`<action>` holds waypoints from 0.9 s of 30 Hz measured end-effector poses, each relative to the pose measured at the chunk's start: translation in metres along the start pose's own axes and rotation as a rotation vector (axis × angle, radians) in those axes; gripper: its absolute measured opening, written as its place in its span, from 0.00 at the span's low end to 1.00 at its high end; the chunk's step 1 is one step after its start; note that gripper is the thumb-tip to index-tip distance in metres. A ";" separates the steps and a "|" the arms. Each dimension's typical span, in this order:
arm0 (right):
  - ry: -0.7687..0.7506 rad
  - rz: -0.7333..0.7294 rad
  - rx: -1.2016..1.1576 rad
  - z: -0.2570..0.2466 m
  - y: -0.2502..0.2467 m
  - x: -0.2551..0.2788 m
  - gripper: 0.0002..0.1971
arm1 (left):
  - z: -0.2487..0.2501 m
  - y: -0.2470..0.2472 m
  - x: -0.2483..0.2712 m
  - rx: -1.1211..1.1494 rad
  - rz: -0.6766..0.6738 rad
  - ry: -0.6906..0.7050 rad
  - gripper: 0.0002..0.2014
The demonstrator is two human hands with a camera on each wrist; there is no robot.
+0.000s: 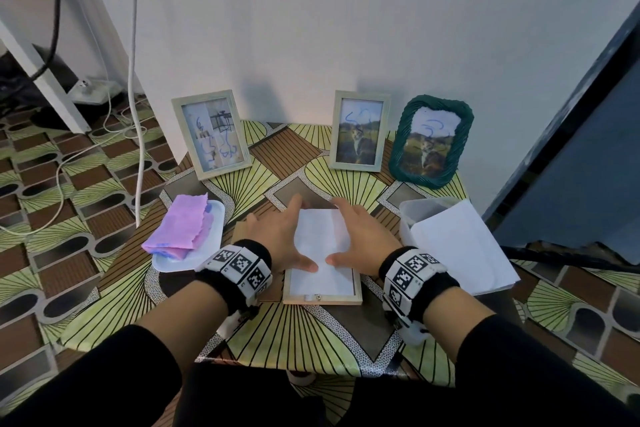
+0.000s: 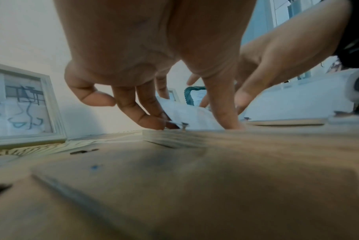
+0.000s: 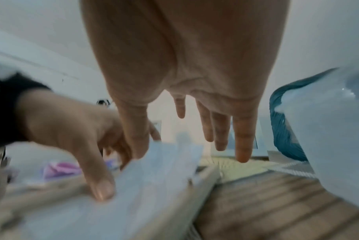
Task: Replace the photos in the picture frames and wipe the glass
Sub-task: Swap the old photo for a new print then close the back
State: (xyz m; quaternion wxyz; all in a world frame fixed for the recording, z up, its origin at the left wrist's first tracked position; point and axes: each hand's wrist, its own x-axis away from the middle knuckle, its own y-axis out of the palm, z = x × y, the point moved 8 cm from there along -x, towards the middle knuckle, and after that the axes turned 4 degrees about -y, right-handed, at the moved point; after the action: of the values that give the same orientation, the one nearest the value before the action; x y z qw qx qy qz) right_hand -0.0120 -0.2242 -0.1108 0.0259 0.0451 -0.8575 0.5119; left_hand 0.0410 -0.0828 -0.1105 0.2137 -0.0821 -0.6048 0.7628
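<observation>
While a pink cloth (image 1: 180,229) lies folded on a white tray (image 1: 211,250) at the left middle of the head view, a pale wooden frame (image 1: 211,133) with a scribbled-over collage leans against the wall above it. Right of the tray, a brown backing board (image 1: 240,230) lies flat on the patterned table (image 1: 304,333), partly under the left wrist. The left hand (image 1: 278,236) rests with spread fingers on a white photo sheet (image 1: 320,246) that lies face down in an open frame (image 1: 322,298) at the centre; its thumb presses the sheet, and the far edge curls up beside its fingertips (image 2: 151,120). The right hand (image 1: 360,236) mirrors it, thumb on the sheet, fingers (image 3: 243,142) straight and held above the table, grasping nothing. Above, a second pale frame (image 1: 358,130) and a green woven frame (image 1: 429,140) show cat pictures with blue scribbles. At right, loose white sheets (image 1: 460,246) lie over a translucent tub (image 1: 415,210).
</observation>
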 end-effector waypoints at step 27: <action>0.215 0.259 0.075 0.061 -0.073 0.102 0.13 | 0.040 -0.068 0.007 0.980 0.098 0.143 0.36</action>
State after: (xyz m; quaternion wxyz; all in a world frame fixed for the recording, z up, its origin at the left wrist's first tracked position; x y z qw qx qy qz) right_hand -0.1062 -0.3172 -0.0666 0.0497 -0.1200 -0.8286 0.5445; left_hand 0.0352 -0.1034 -0.0341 0.2320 -0.0523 -0.1545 0.9589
